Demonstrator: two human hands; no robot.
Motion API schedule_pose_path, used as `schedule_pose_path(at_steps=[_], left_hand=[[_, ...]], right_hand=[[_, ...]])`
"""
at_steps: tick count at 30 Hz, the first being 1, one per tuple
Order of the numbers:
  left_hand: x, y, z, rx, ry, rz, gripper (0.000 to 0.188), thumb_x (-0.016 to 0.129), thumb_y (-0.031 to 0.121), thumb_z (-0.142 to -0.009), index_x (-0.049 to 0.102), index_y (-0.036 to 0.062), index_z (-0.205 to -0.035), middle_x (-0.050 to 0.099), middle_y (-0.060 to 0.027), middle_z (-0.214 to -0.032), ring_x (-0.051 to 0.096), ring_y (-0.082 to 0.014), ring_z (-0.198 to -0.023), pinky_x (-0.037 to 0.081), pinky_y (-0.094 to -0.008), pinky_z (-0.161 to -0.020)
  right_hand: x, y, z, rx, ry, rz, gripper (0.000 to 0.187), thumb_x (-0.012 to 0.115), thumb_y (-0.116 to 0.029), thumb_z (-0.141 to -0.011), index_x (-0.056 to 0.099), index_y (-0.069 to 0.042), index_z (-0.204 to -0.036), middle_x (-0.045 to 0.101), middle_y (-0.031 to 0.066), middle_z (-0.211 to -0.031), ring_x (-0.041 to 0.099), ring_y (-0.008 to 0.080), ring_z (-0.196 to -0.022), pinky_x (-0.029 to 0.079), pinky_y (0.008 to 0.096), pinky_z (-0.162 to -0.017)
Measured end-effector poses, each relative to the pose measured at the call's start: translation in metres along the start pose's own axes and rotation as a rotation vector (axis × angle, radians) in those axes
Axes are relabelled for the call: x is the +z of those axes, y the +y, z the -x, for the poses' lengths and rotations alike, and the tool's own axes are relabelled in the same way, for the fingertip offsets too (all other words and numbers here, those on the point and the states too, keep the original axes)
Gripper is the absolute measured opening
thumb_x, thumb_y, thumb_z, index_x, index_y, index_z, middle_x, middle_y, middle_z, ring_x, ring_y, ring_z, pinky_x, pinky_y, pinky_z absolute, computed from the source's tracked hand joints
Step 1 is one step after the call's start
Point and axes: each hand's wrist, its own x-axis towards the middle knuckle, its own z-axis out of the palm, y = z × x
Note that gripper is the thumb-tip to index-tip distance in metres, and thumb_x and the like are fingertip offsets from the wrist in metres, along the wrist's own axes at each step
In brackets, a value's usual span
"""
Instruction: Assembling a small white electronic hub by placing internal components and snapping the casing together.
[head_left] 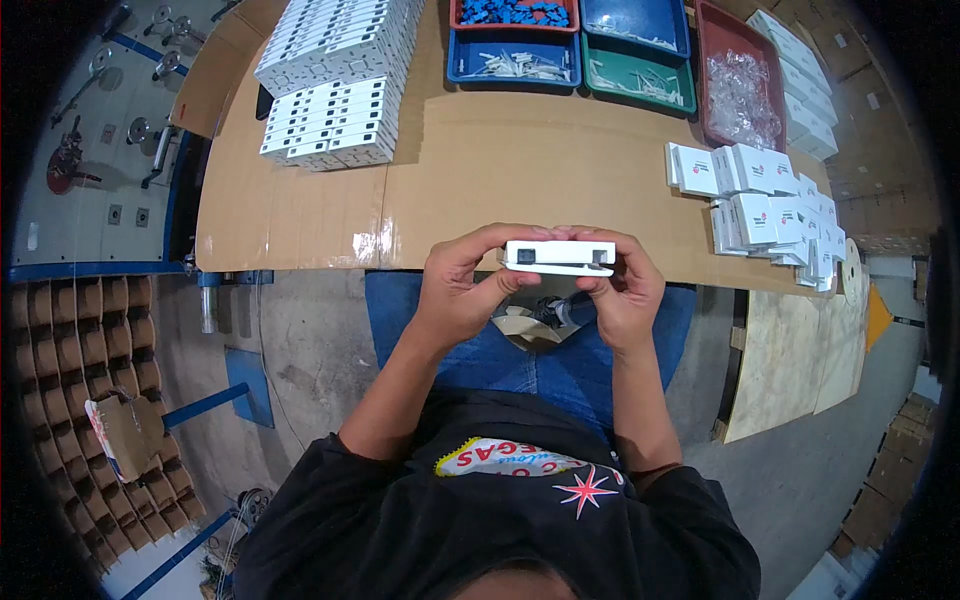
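Observation:
Between my two hands, just over the table's near edge, is a small white box [560, 256] with dark printed squares on the side that faces me. A narrow slit runs along its lower side, as if a flap there stands a little apart. My left hand [468, 278] grips its left end, thumb below and fingers along the far side. On the right end my right hand [625, 285] holds it the same way, thumb underneath. The box's contents, if any, are hidden.
Stacked white boxes [335, 110] stand at the table's [480, 180] back left. Trays line the back: a blue tray [512, 84] of white pieces, a green tray [640, 98], a red tray [712, 125] of clear plastic. Several flat white boxes [755, 218] lie piled at right.

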Motion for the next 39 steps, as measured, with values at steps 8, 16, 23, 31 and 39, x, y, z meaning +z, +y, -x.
schedule_pose_path(at_steps=[8,16,23,31,39], left_hand=[[-0.001,0.008,0.0,0.1,-0.107,-0.054,0.056,0.079,0.005,-0.087,0.057,-0.0063,-0.137,0.068,-0.0196,-0.129,0.065,-0.0267,-0.123,0.051,-0.0374,-0.107],[0.003,0.02,0.003,0.092,-0.08,-0.094,0.055,0.082,0.008,-0.086,0.06,-0.0027,-0.136,0.07,-0.016,-0.127,0.068,-0.0225,-0.117,0.053,-0.0344,-0.102],[0.007,0.024,0.003,0.078,-0.047,-0.048,0.048,0.082,0.009,-0.085,0.066,0.0016,-0.13,0.074,-0.0127,-0.122,0.071,-0.0201,-0.111,0.055,-0.0326,-0.096],[0.006,0.021,0.001,0.107,-0.089,0.006,0.046,0.082,0.006,-0.082,0.068,0.0021,-0.126,0.074,-0.0137,-0.119,0.071,-0.0236,-0.113,0.055,-0.0355,-0.099],[0.006,0.022,-0.002,0.124,-0.092,-0.017,0.042,0.081,0.006,-0.083,0.069,0.0021,-0.123,0.075,-0.014,-0.118,0.071,-0.0235,-0.112,0.055,-0.0352,-0.097]], right_hand=[[0.002,-0.013,-0.001,-0.069,-0.023,0.037,0.043,0.082,-0.004,-0.084,0.064,0.005,-0.122,0.071,0.0174,-0.121,0.068,0.0249,-0.115,0.054,0.0362,-0.101],[0.002,-0.018,0.006,-0.08,0.024,0.061,0.045,0.085,-0.007,-0.083,0.064,0.005,-0.121,0.071,0.0183,-0.119,0.068,0.0239,-0.113,0.054,0.0358,-0.099],[0.0,-0.017,0.007,-0.094,0.024,0.036,0.045,0.085,-0.008,-0.083,0.065,0.006,-0.119,0.072,0.0189,-0.117,0.07,0.026,-0.11,0.056,0.0369,-0.097],[-0.002,-0.014,0.004,-0.147,-0.02,0.056,0.039,0.084,-0.007,-0.084,0.066,0.005,-0.116,0.072,0.0205,-0.116,0.07,0.0286,-0.11,0.056,0.0379,-0.096],[-0.001,-0.017,0.002,-0.142,-0.015,0.076,0.037,0.082,-0.004,-0.084,0.066,0.005,-0.116,0.072,0.0209,-0.116,0.07,0.0275,-0.11,0.055,0.0368,-0.096]])
